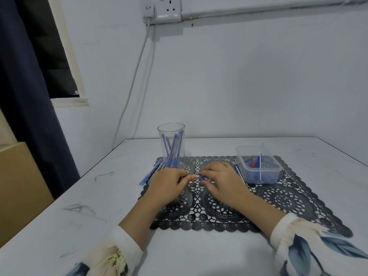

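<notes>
Patterned sleeves (111, 253) lay at the near edge of the table (199, 255), and beyond them the left hand (166, 185) and right hand (222, 181) met over the middle of the black lace mat (288, 198), both sets of fingertips pinched on a thin blue pen (199, 177) (mostly hidden). A clear cup (171, 132) of pens (173, 152) stood at the mat's far left corner, a plastic box (258, 170) at its far right; its near right quarter lay open.

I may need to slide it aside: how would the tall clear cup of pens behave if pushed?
The clear cup looks tall and narrow, with blue pens leaning inside, so a push near the rim would probably tip it. It stands on the lace mat, whose openwork may snag its base. It looks like thin plastic, likely light.
</notes>
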Motion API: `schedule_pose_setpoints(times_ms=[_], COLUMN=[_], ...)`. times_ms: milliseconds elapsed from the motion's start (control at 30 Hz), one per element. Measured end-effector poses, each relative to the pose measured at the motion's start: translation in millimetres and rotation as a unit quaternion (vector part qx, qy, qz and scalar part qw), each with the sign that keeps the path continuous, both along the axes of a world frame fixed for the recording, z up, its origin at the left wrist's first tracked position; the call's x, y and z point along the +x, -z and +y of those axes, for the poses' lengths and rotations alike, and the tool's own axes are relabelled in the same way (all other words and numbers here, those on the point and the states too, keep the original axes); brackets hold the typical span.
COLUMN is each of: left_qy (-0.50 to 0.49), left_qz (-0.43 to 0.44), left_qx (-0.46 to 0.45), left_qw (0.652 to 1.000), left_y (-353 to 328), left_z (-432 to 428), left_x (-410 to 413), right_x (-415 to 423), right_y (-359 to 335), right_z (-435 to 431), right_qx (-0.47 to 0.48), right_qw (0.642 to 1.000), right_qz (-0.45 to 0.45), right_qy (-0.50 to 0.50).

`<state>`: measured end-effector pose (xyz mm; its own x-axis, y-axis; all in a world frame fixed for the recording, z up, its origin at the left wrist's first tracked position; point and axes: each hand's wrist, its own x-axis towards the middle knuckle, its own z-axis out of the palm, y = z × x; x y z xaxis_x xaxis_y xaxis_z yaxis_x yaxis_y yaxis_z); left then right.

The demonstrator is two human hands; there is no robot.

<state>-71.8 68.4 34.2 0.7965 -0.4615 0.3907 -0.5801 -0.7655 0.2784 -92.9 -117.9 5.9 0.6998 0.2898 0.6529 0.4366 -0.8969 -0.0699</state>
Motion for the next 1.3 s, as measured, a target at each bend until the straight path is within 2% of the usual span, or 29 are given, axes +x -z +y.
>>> schedule_pose_setpoints(times_ms=[167, 367, 600, 800, 1000, 1300], left_qy=[0.002, 0.0, -0.002, 0.034, 0.073, 0.075], left_qz=[0.004, 0.023, -0.023, -0.054, -0.029, -0.016], left_qx=[0.002, -0.031, -0.058, -0.084, -0.116, -0.13], left_qw=[1.0, 0.999, 0.998, 0.994, 0.99, 0.989], left_y=[3, 4, 4, 6, 12, 15], left_z=[2, 4, 8, 11, 10, 9], left_x=[2, 4, 4, 10, 18, 21], right_x=[-2, -2, -7, -8, -12, -7], right_y=[-3, -3, -7, -10, -15, -14], right_z=[0, -2, 0, -2, -3, -11], right_qx=[-0.002, -0.002, 0.02, -0.003, -0.013, -0.004], right_qw=[1.0, 1.0, 0.999, 0.998, 0.995, 0.993], right_qz=[-0.027, -0.013, 0.013, 0.026, 0.053, 0.071], right_qy=[-0.008, -0.022, -0.03, -0.05, -0.086, -0.094])
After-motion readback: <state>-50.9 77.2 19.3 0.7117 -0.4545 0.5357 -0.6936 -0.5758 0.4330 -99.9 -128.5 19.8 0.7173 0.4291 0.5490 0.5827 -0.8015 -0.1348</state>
